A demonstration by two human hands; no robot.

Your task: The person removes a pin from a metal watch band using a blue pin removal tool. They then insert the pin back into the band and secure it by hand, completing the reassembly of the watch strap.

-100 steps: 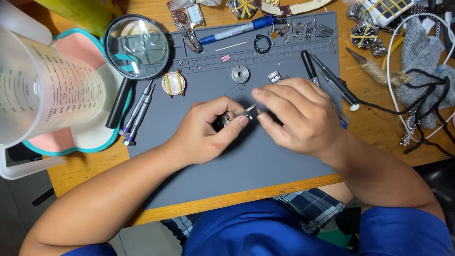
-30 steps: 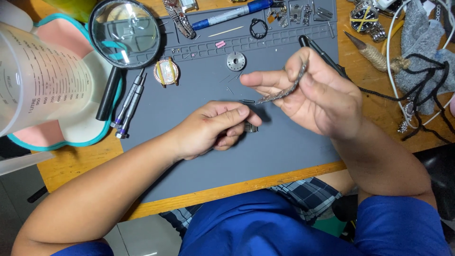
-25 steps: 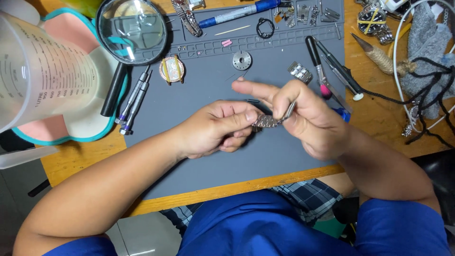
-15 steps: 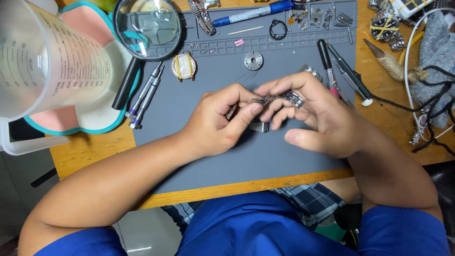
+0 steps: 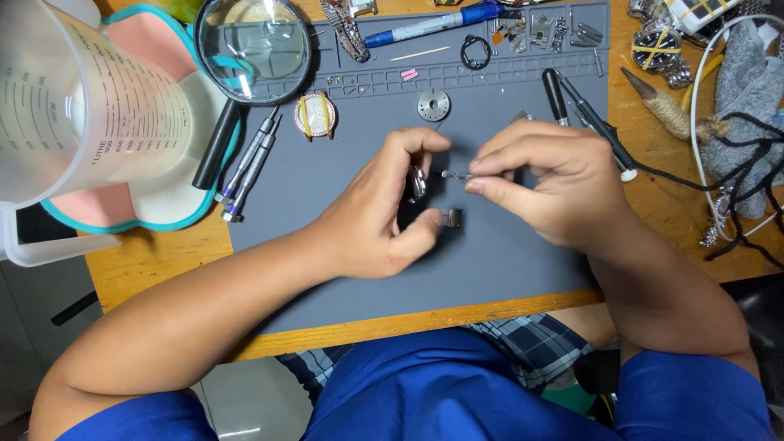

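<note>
Both hands meet at the centre of the frame, above a grey work mat (image 5: 327,245) on a wooden table (image 5: 147,253). The left hand (image 5: 380,216) curls its thumb and forefinger around a small metal band piece (image 5: 418,181), which hangs roughly upright between them; a second bit of the metal shows at the thumb tip, near (image 5: 452,217), though whether the two are joined is hard to tell. The right hand (image 5: 555,192) pinches a thin metal pin (image 5: 456,175) between thumb and forefinger, fingers closed tight on its right end. The pin lies level, its long axis running left to right, its free tip pointing at the band piece just to its left; the two are very near but whether they touch is unclear. Above the hands lie a small round gear-like disc (image 5: 434,104), a watch case (image 5: 315,115), two dark pens (image 5: 572,102), and to the left a pair of small screwdrivers (image 5: 249,163) and a magnifying glass (image 5: 253,49).
</note>
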